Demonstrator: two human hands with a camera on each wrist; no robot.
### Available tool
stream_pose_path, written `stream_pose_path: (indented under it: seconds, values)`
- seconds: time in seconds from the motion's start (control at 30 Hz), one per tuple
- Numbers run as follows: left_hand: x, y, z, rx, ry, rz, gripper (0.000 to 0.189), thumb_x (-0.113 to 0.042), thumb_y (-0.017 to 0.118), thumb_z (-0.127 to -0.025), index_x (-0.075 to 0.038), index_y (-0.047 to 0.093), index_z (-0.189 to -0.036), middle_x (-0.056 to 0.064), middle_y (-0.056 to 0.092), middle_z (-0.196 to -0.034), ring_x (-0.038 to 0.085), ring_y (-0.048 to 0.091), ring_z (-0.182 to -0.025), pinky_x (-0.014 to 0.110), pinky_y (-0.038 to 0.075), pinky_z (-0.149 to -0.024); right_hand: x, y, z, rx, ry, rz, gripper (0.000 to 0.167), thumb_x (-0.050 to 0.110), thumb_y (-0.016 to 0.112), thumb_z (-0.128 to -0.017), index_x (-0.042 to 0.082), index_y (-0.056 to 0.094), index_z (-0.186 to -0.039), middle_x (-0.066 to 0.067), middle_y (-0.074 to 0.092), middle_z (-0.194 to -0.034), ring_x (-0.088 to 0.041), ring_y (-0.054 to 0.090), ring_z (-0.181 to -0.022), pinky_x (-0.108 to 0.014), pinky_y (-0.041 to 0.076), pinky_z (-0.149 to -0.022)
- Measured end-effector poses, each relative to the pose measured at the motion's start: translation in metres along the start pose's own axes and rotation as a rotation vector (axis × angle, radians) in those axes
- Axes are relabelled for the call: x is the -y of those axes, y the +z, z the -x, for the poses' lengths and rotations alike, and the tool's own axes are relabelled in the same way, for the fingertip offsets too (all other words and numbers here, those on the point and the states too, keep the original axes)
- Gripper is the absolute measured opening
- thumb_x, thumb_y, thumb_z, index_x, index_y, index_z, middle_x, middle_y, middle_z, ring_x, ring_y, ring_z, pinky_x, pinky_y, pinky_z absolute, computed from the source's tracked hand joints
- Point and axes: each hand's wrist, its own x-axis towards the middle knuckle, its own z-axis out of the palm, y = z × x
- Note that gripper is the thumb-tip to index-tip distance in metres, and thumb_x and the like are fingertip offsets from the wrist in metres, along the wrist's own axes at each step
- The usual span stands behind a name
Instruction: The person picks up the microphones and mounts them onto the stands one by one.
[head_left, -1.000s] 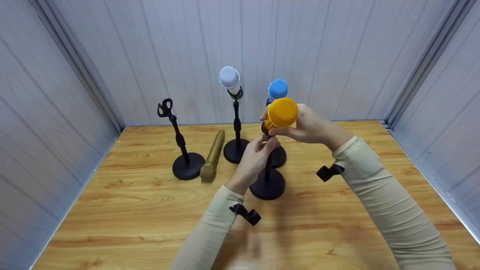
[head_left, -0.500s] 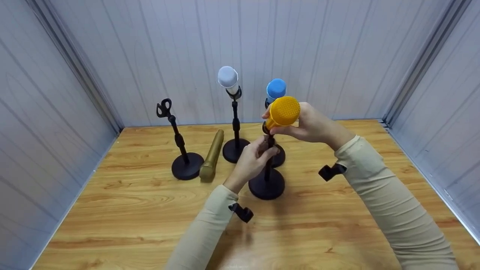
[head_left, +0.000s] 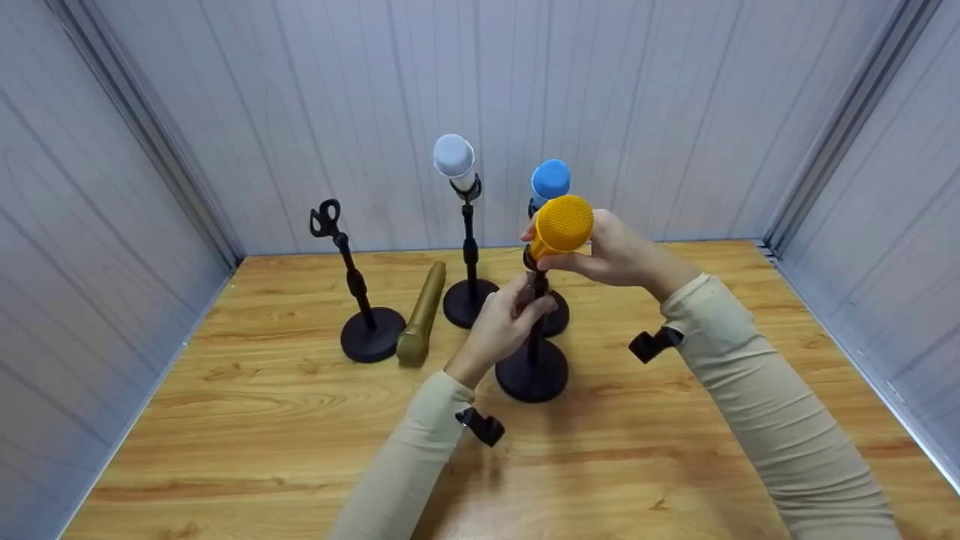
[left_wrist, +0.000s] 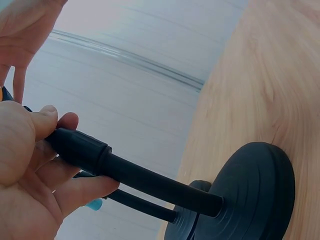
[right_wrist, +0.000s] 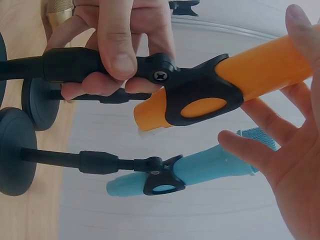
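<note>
My right hand (head_left: 626,251) holds a yellow-orange microphone (head_left: 564,225) near its head, thumb on one side and fingers on the other. The microphone's body passes through the black clip (right_wrist: 200,95) of a microphone stand (head_left: 533,371), and its tail end sticks out beyond the clip. Just below the clip, my left hand (head_left: 504,326) grips the stand's upper pole between thumb and fingers. In the left wrist view, the stand's collar (left_wrist: 82,150) lies against these fingers. The stand's round base rests on the table.
Behind this stand, a blue microphone (head_left: 551,178) sits in another stand. A white microphone (head_left: 454,156) is clipped in a stand left of it. Farther left is a stand with a bare clip (head_left: 325,217), and a gold microphone (head_left: 422,315) lies beside it on the wooden table (head_left: 300,450).
My left hand has slid slightly down the pole from just under the clip. The right hand stays on the yellow-orange microphone, which has barely shifted.
</note>
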Motion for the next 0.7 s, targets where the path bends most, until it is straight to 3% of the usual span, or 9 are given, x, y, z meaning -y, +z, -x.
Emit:
stream_pose_path:
  seconds: [0.1, 0.27, 0.47, 0.6, 0.7]
  values:
    - [-0.001, -0.001, 0.002, 0.004, 0.008, 0.010, 0.016, -0.015, 0.061, -0.104, -0.006, 0.060, -0.118, 0.006, 0.075, -0.102, 0.022, 0.072, -0.093, 0.030, 0.057, -0.077, -0.003, 0.003, 0.000, -0.001, 0.002, -0.009, 0.029, 0.000, 0.075, -0.091, 0.002, 0.066, -0.118, -0.005, 0.070, -0.118, -0.026, 0.066, -0.110, -0.037, 0.050, -0.101]
    - [-0.003, -0.001, 0.003, -0.005, 0.008, -0.021, 0.018, -0.016, 0.061, -0.103, -0.006, 0.060, -0.118, 0.004, 0.074, -0.099, 0.016, 0.071, -0.088, 0.029, 0.056, -0.074, -0.009, 0.008, 0.001, 0.008, 0.015, -0.016, 0.031, 0.001, 0.075, -0.091, 0.003, 0.065, -0.120, -0.005, 0.069, -0.120, -0.024, 0.065, -0.111, -0.039, 0.049, -0.102]
    - [-0.004, 0.002, 0.000, 0.006, 0.010, -0.045, 0.022, -0.014, 0.061, -0.104, 0.000, 0.058, -0.120, 0.006, 0.073, -0.098, 0.022, 0.071, -0.086, 0.027, 0.055, -0.071, -0.015, 0.009, 0.010, -0.013, 0.037, -0.004, 0.032, 0.001, 0.073, -0.093, 0.004, 0.064, -0.123, -0.004, 0.068, -0.122, -0.029, 0.065, -0.112, -0.037, 0.048, -0.103]
    - [-0.005, 0.007, -0.002, 0.020, -0.002, -0.066, 0.023, -0.016, 0.060, -0.104, 0.000, 0.057, -0.121, 0.007, 0.073, -0.100, 0.019, 0.071, -0.088, 0.026, 0.055, -0.073, -0.014, 0.006, 0.017, -0.039, 0.025, 0.002, 0.040, -0.003, 0.073, -0.091, -0.001, 0.061, -0.128, -0.011, 0.067, -0.127, -0.033, 0.062, -0.118, -0.038, 0.046, -0.107]
    - [-0.005, 0.010, -0.004, 0.023, -0.007, -0.070, 0.022, -0.016, 0.061, -0.104, -0.003, 0.057, -0.122, 0.007, 0.074, -0.103, 0.015, 0.071, -0.090, 0.026, 0.056, -0.076, -0.011, 0.001, 0.025, -0.016, 0.023, 0.065, 0.051, -0.001, 0.074, -0.091, -0.003, 0.055, -0.138, -0.012, 0.060, -0.140, -0.034, 0.056, -0.129, -0.039, 0.041, -0.111]
